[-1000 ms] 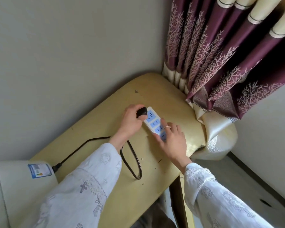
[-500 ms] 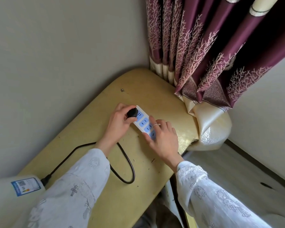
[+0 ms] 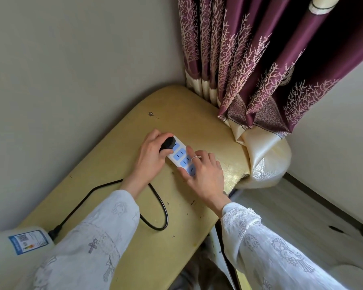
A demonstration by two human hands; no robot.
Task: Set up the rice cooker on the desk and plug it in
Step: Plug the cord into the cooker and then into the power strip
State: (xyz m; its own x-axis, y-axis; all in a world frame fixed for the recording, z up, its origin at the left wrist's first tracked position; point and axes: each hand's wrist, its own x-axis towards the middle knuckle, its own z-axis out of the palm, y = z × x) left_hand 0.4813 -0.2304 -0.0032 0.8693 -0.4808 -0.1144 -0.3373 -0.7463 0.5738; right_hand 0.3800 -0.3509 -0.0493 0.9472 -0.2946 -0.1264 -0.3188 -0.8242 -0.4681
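The left hand (image 3: 150, 155) holds the black plug (image 3: 167, 143) tight at the power strip (image 3: 179, 154). The right hand (image 3: 205, 174) lies flat on the strip, on the yellow surface (image 3: 176, 105).

my left hand (image 3: 150, 155) curled in a pinch, my right hand (image 3: 205, 176) flat with fingers straight, both sleeved forearms reaching forward
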